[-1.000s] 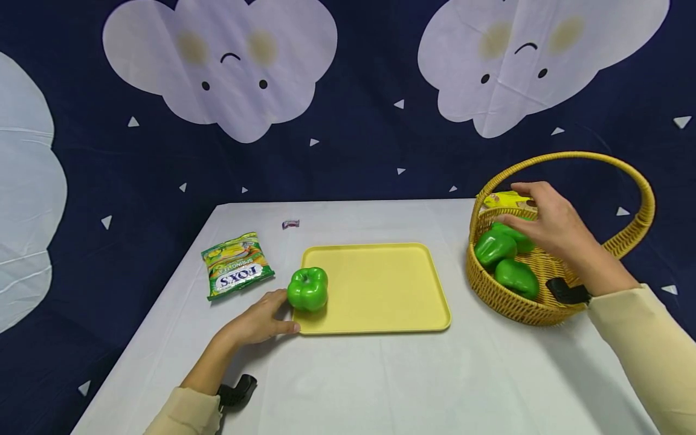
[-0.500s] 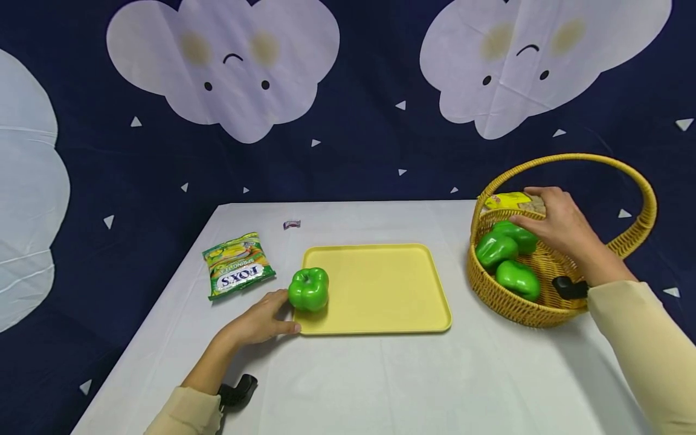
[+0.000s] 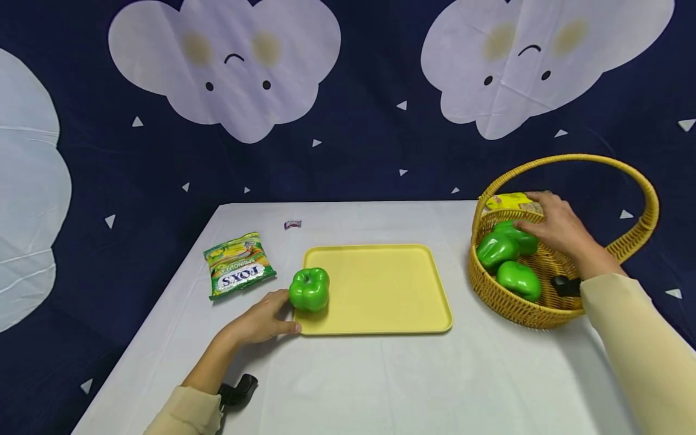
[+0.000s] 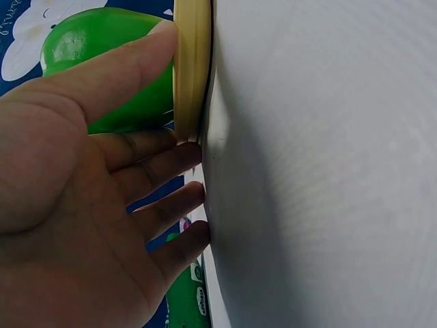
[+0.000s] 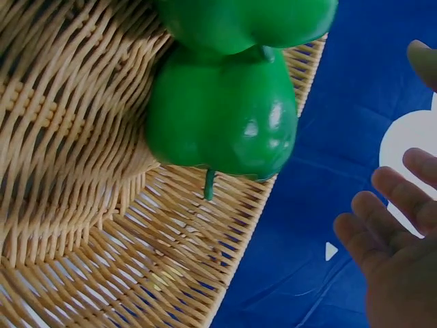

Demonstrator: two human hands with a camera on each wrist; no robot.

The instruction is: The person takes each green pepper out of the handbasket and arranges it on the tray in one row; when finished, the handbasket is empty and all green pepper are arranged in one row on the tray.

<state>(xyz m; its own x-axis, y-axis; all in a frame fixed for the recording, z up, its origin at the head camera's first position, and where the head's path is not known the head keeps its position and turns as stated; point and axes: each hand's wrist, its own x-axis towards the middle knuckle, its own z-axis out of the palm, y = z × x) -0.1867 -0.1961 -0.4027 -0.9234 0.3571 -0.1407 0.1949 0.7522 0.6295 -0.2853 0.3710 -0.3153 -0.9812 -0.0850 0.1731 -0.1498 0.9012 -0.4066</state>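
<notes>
My left hand (image 3: 264, 320) rests at the near left corner of a yellow tray (image 3: 380, 289). In the left wrist view its fingers are fairly straight, and the thumb (image 4: 130, 68) touches the tray's rim (image 4: 192, 68). A green bell pepper (image 3: 309, 289) stands upright on the tray's left side, close to that hand. Over the wicker basket (image 3: 519, 310) hovers my right hand (image 3: 562, 226), holding nothing, its fingers spread apart in the right wrist view. Several green bell peppers (image 3: 518, 281) lie inside the basket, below and left of the hand; one of them (image 5: 222, 113) is seen close up.
The basket's tall arched handle (image 3: 576, 158) rises around the right forearm. Behind the basket lies a yellow packet (image 3: 508, 200). A green FOX'S candy bag (image 3: 239, 266) lies left of the tray, and a small wrapped candy (image 3: 292, 224) sits farther back.
My right hand has shifted slightly right and lower over the basket, uncovering more of the rear pepper. The left hand, tray and pepper on it stay put.
</notes>
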